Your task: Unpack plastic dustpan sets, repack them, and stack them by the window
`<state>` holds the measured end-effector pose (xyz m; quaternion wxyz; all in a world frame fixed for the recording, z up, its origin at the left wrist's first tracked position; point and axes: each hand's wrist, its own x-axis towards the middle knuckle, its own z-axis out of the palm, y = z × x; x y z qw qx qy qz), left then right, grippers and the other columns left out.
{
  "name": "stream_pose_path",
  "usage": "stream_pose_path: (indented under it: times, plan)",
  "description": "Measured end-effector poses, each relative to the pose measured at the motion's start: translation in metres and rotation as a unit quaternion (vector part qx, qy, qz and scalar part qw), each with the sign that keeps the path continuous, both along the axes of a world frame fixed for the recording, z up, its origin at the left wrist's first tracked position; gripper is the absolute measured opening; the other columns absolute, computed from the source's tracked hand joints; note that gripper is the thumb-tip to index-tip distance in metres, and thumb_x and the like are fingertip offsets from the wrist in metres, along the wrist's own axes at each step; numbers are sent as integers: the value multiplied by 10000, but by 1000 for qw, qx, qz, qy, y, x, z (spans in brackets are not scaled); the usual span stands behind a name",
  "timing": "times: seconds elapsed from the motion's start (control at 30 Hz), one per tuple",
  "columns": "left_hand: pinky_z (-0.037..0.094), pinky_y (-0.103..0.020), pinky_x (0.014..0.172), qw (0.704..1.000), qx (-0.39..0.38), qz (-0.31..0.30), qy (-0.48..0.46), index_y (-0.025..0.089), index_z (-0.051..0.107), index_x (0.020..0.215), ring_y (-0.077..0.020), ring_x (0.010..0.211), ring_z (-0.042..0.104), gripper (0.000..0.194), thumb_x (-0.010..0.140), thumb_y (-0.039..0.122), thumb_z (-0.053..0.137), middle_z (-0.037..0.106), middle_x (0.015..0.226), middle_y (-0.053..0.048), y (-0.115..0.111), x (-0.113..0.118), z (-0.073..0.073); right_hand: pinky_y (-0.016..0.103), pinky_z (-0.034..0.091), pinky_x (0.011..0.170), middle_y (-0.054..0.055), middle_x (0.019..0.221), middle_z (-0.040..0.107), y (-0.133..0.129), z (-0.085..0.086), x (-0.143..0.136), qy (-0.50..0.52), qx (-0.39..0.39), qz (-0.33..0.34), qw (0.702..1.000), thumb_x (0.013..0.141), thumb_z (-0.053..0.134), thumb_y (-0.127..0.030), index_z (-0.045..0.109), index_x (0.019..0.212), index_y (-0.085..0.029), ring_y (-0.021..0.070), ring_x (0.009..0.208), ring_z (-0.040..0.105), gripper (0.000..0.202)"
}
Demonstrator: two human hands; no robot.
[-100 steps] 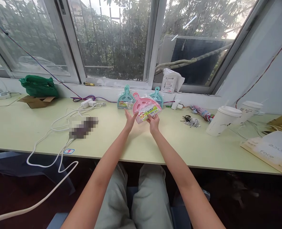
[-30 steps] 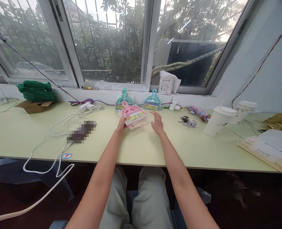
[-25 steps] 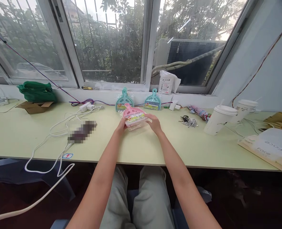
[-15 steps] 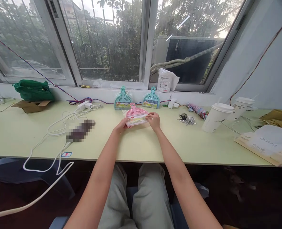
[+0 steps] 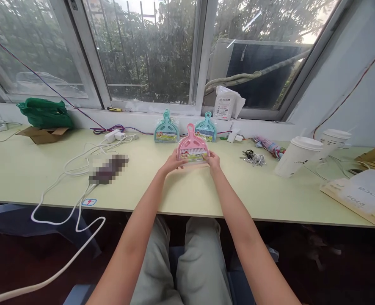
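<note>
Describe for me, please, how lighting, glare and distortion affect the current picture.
Head view: daylight enters through the windows, bright streaks glare on the right pane, a faint shadow falls on the table below the pink dustpan, the nearer cup seems tilted by wide-angle stretch, and a pixelated patch hides detail.

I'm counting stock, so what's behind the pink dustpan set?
Behind the pink dustpan set, part of a teal dustpan set shows: its handle and right side. Its lower left is covered; anything else hidden there can't be seen.
</note>
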<state>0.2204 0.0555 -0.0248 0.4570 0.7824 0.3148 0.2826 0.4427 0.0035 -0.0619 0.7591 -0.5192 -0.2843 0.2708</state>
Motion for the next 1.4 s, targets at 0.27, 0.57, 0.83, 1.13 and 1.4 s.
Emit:
stream_pose_path:
  times: [0.27,0.57,0.83,1.13,1.4]
  plan:
    - [388,-265,642,947,190,220,135,240,645,948,-209,818,638,232,795,413,620,710,910,-47,49,-20,-19,309,516,667,61,878,663,15,-5,-22,-270,-15,-31,962,635,739,-363,516,853,-193,169,713,637,354]
    - [393,-277,658,927,188,264,190,220,612,1046,-253,925,623,282,871,426,530,681,995,-110,134,-57,-24,301,456,700,57,931,642,94,1,-74,-494,-109,-42,861,832,546,-191,466,1031,-210,204,796,630,215]
    - [461,-340,842,930,205,300,56,200,443,1253,-237,1047,572,436,850,283,586,558,1164,-125,221,-39,-33,438,431,970,191,1379,451,187,0,-68,-610,-117,-107,777,869,479,-201,441,1273,-163,283,1265,447,407]
    - [473,-413,873,918,200,343,-4,201,443,1242,-254,991,576,451,834,297,608,488,1115,-121,269,-26,-48,506,313,1093,156,1589,112,243,-9,-52,-631,-138,-82,759,928,360,-262,23,1526,-146,266,1460,161,696]
    - [454,-402,900,926,143,349,-7,213,454,1219,-248,1064,540,550,763,410,688,501,1125,-108,265,-28,-42,476,292,1114,173,1592,-3,233,-5,-49,-609,-116,-29,784,953,343,-368,-178,1491,-115,269,1460,157,790]
